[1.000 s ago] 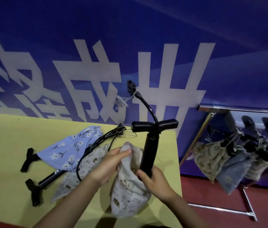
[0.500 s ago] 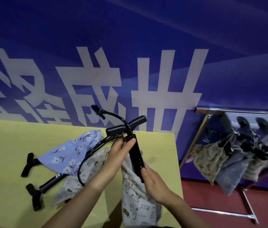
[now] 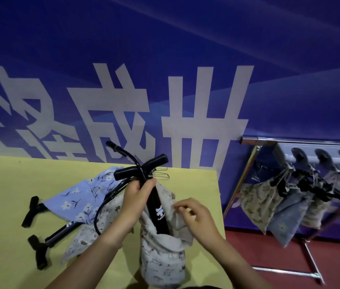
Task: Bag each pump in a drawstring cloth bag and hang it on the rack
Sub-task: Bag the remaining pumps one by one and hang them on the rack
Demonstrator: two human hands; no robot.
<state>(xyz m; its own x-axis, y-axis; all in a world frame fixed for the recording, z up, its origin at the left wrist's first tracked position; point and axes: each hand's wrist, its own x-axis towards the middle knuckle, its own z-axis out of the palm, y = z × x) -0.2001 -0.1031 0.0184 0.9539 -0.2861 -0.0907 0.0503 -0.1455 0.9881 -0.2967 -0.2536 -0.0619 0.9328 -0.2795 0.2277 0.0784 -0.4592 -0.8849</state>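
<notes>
1. The pump [image 3: 158, 207] stands near-upright in the bag [image 3: 163, 257] at the table's [image 3: 8, 205] right front edge. Its long axis leans slightly left; the T-handle is at the top and the lower barrel is inside the bag.
2. The left hand [image 3: 137, 197] grasps the pump just below the handle, fingers wrapped round the barrel.
3. The right hand [image 3: 194, 213], right of the pump, pinches the bag's rim.
4. Left of the pump, two more pumps lie flat among cloth bags.
5. Right of the table, filled bags hang on the rack [image 3: 302, 140].
</notes>
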